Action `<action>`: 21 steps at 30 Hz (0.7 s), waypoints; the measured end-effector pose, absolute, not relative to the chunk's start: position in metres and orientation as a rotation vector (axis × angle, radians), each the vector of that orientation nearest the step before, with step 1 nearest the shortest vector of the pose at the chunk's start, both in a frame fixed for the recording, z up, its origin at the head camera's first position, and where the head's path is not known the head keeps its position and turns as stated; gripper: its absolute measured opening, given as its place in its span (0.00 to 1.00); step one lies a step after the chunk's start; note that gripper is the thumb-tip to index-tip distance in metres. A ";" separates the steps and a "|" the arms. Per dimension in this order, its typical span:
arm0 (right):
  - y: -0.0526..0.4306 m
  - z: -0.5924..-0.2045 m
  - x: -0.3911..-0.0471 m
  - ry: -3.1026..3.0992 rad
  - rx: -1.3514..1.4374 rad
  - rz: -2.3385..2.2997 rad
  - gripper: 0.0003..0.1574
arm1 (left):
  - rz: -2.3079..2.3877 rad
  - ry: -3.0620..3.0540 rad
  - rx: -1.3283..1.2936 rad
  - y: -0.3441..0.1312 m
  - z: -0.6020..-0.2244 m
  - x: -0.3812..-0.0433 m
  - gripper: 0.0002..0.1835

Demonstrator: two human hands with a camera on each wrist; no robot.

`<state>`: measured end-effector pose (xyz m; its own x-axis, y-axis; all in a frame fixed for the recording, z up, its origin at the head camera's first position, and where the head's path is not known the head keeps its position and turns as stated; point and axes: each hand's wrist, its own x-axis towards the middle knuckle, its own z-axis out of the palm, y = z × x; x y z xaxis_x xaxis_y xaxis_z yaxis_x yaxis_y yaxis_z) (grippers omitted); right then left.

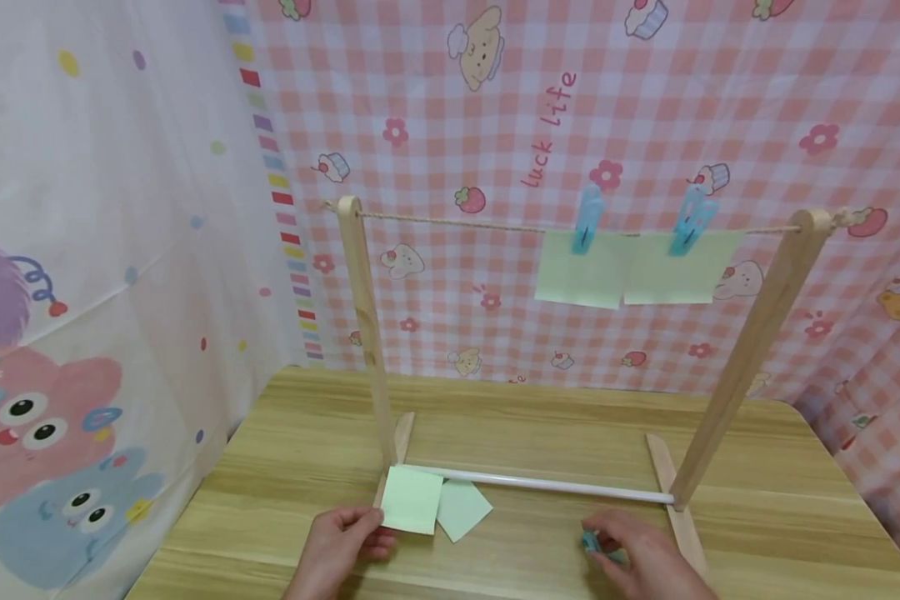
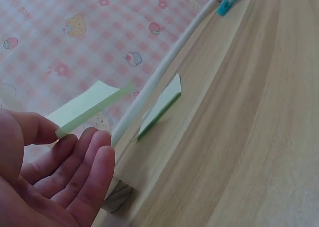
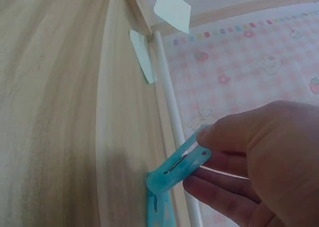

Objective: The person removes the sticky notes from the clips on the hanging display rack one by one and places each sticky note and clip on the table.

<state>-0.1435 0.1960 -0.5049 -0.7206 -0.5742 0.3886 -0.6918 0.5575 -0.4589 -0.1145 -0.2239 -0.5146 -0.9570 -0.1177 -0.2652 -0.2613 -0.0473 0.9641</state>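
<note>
Your left hand (image 1: pixel 341 542) pinches a green note (image 1: pixel 412 498) by its left edge, lifted off the table (image 1: pixel 285 467), probably so it hangs free. A second note (image 1: pixel 462 510) lies flat beside it. Your right hand (image 1: pixel 637 554) grips a blue clip (image 3: pixel 180 166) at its tail; another clip (image 3: pixel 159 209) lies beneath. The string (image 1: pixel 457 222) is bare left of two pegged notes (image 1: pixel 637 267).
</note>
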 end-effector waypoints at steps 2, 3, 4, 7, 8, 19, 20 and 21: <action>0.196 -0.504 -0.143 -2.627 1.067 0.879 0.20 | 2.162 2.086 -0.429 -0.225 -0.516 -0.114 0.14; 0.197 -0.504 -0.143 -2.653 1.066 0.875 0.20 | 2.159 2.083 -0.433 -0.225 -0.517 -0.114 0.15; 0.197 -0.505 -0.143 -2.685 1.062 0.869 0.20 | 2.155 2.082 -0.436 -0.226 -0.518 -0.114 0.15; 0.202 -0.514 -0.146 -2.745 1.067 0.850 0.20 | 2.141 2.085 -0.432 -0.227 -0.518 -0.113 0.15; 0.204 -0.520 -0.148 -2.757 1.075 0.843 0.20 | 2.136 2.088 -0.430 -0.228 -0.518 -0.112 0.15; 0.225 -0.586 -0.171 -2.771 1.131 0.700 0.19 | 2.097 2.101 -0.370 -0.233 -0.520 -0.107 0.15; 0.226 -0.588 -0.172 -2.765 1.146 0.684 0.19 | 2.091 2.102 -0.360 -0.233 -0.520 -0.106 0.15; 0.227 -0.593 -0.173 -2.751 1.147 0.653 0.20 | 2.084 2.106 -0.351 -0.233 -0.521 -0.106 0.15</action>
<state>-0.1727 0.2273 -0.5931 -0.7139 -0.6571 0.2421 -0.6958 0.6264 -0.3514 -0.1059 -0.2334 -0.5208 -0.9601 -0.0550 -0.2742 -0.2748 0.0025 0.9615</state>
